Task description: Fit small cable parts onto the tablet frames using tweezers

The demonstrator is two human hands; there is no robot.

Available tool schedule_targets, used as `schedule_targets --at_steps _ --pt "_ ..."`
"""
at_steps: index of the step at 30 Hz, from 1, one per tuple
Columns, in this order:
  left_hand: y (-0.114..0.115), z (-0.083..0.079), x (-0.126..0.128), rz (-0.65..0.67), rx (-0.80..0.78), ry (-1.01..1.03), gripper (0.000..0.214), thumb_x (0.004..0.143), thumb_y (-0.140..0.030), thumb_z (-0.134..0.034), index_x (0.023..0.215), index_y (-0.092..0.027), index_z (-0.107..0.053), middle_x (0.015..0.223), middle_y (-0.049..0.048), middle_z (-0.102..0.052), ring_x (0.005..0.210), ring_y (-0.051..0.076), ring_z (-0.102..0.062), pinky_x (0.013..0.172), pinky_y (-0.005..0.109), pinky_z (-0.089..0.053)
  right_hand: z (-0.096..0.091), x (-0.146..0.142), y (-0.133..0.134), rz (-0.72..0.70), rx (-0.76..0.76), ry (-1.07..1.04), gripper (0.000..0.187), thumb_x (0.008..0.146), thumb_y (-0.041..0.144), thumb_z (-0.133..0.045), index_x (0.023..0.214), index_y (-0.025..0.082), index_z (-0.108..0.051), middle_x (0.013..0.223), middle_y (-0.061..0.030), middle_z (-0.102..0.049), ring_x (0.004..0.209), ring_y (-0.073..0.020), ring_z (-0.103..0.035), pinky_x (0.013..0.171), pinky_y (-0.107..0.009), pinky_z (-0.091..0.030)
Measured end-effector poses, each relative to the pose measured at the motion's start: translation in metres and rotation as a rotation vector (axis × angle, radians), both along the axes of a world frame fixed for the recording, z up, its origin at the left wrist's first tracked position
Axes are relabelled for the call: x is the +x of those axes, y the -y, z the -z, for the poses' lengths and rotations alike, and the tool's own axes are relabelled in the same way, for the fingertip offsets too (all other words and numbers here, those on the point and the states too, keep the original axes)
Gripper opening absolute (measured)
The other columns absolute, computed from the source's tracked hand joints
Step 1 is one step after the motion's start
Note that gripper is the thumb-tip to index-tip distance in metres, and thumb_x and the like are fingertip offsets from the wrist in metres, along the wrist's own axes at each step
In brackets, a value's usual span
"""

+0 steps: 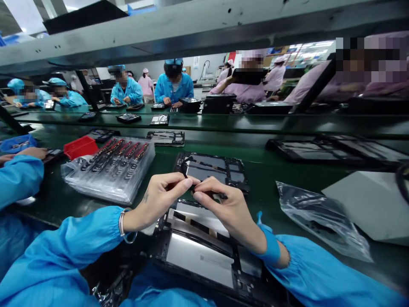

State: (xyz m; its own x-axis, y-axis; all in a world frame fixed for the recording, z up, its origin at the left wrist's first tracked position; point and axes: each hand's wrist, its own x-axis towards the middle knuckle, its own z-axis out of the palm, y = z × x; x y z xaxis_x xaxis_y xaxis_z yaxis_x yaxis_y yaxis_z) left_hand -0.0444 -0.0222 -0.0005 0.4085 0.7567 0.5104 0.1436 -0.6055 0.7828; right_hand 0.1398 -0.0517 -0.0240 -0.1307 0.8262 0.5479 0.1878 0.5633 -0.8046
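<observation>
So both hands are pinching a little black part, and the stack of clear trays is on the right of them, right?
Not quite. The head view shows the tray stack on the left of the hands, not the right. The rest holds: the left hand and the right hand both pinch a little black part.

Blue sleeves (79,238), red bin (80,147), green belt (262,179), seemingly black frame (212,169).
</observation>
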Motion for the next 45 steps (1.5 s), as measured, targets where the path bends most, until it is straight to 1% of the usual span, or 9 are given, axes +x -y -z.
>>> schedule_targets --at_steps 3,5,10,18,23,27,31,37,45 --pt "0.003 0.007 -0.003 0.001 0.065 -0.043 0.024 0.099 -0.035 -0.060 0.108 -0.021 -0.077 0.107 0.0047 -0.077 0.095 0.019 -0.074 0.075 0.026 -0.059 0.000 0.004 0.008 0.050 -0.018 0.027 0.017 0.093 0.032 -0.064 0.079 0.022 -0.066 0.074 -0.0020 -0.064 0.074 -0.0182 -0.057 0.066 -0.033 -0.045" --pt "0.004 0.011 -0.009 0.059 0.119 -0.177 0.026 0.101 -0.032 -0.056 0.116 -0.022 -0.074 0.113 0.0043 -0.076 0.100 0.018 -0.073 0.080 0.025 -0.058 -0.001 0.014 0.014 0.079 -0.012 0.072 0.017 0.094 0.029 -0.061 0.079 0.022 -0.064 0.075 -0.0018 -0.064 0.074 -0.0179 -0.057 0.068 -0.033 -0.045" --pt "-0.001 0.023 -0.027 0.149 0.282 -0.538 0.027 0.105 -0.028 -0.047 0.112 -0.019 -0.071 0.102 0.0017 -0.077 0.089 0.015 -0.073 0.075 0.025 -0.054 0.006 0.052 0.030 0.073 -0.077 0.378 0.021 0.098 0.023 -0.057 0.078 0.022 -0.061 0.075 -0.0014 -0.062 0.074 -0.0168 -0.054 0.066 -0.031 -0.042" --pt "-0.018 0.041 -0.028 0.174 0.403 -0.700 0.027 0.106 -0.028 -0.043 0.110 -0.018 -0.068 0.089 0.0022 -0.072 0.076 0.014 -0.064 0.067 0.026 -0.046 0.029 0.081 0.039 -0.033 -0.229 0.598 0.024 0.100 0.024 -0.050 0.080 0.022 -0.062 0.078 -0.0045 -0.066 0.074 -0.0199 -0.053 0.061 -0.033 -0.040" --pt "-0.024 0.043 -0.019 0.252 0.463 -0.717 0.024 0.105 -0.026 -0.044 0.104 -0.018 -0.066 0.085 0.0035 -0.068 0.075 0.015 -0.058 0.068 0.029 -0.043 0.031 0.088 0.035 0.005 -0.254 0.654 0.023 0.097 0.022 -0.050 0.076 0.022 -0.060 0.073 -0.0032 -0.063 0.071 -0.0197 -0.051 0.058 -0.033 -0.039" --pt "-0.027 0.045 -0.012 0.358 0.367 -0.735 0.020 0.105 -0.027 -0.044 0.111 -0.016 -0.059 0.118 0.0099 -0.068 0.110 0.021 -0.062 0.087 0.035 -0.050 0.033 0.094 0.033 0.058 -0.260 0.683 0.025 0.096 0.021 -0.051 0.073 0.022 -0.059 0.070 -0.0024 -0.062 0.066 -0.0185 -0.050 0.055 -0.032 -0.038" --pt "-0.028 0.054 -0.009 0.444 0.314 -0.744 0.022 0.103 -0.029 -0.049 0.120 -0.017 -0.053 0.145 0.0145 -0.054 0.137 0.024 -0.050 0.110 0.044 -0.048 0.035 0.095 0.033 0.084 -0.292 0.698 0.023 0.094 0.021 -0.052 0.072 0.022 -0.058 0.068 -0.0019 -0.061 0.063 -0.0182 -0.051 0.054 -0.032 -0.038" --pt "-0.026 0.063 -0.006 0.471 0.347 -0.775 0.020 0.103 -0.028 -0.046 0.118 -0.015 -0.053 0.147 0.0160 -0.053 0.139 0.024 -0.049 0.119 0.047 -0.042 0.035 0.094 0.032 0.096 -0.281 0.714 0.022 0.093 0.023 -0.053 0.071 0.022 -0.059 0.068 -0.0028 -0.061 0.060 -0.0182 -0.052 0.051 -0.031 -0.038" --pt "-0.025 0.061 -0.002 0.463 0.466 -0.816 0.021 0.105 -0.027 -0.042 0.115 -0.013 -0.054 0.149 0.0165 -0.051 0.136 0.027 -0.052 0.113 0.046 -0.046 0.031 0.093 0.028 0.075 -0.345 0.803 0.022 0.093 0.021 -0.050 0.072 0.021 -0.059 0.070 -0.0041 -0.061 0.064 -0.0197 -0.053 0.052 -0.031 -0.036"
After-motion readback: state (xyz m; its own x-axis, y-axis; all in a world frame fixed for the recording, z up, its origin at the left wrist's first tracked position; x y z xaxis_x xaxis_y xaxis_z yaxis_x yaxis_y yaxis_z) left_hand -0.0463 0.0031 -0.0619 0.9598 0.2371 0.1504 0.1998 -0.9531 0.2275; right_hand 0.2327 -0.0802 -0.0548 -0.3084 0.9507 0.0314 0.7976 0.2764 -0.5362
